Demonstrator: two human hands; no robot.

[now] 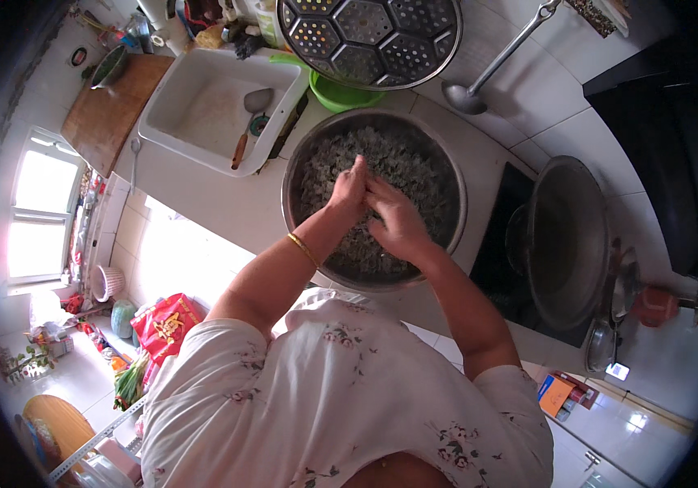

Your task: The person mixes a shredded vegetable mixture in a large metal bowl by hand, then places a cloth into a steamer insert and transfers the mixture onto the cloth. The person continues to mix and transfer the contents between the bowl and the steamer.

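Note:
A wide metal basin (460, 201) stands on the counter in front of me, filled with chopped grey-green leafy greens (407, 155) that look coated in pale powder. Over the middle of the greens, my left hand (350, 186) is turned edge-on, with its fingers together. My right hand (399, 221) meets it from the right, palm facing the left one and thumb apart. The fingers of the two hands touch or overlap. Their palms are hidden, so I cannot tell if anything lies between them. A gold-coloured bracelet (303, 250) circles my left wrist.
Left of the basin is a white sink (196, 97) holding a wooden-handled turner (240, 149). A perforated steamer plate (367, 36) and a green plastic basin (339, 97) are behind. A large wok (568, 244) sits tilted at right, beside a hanging ladle (468, 97).

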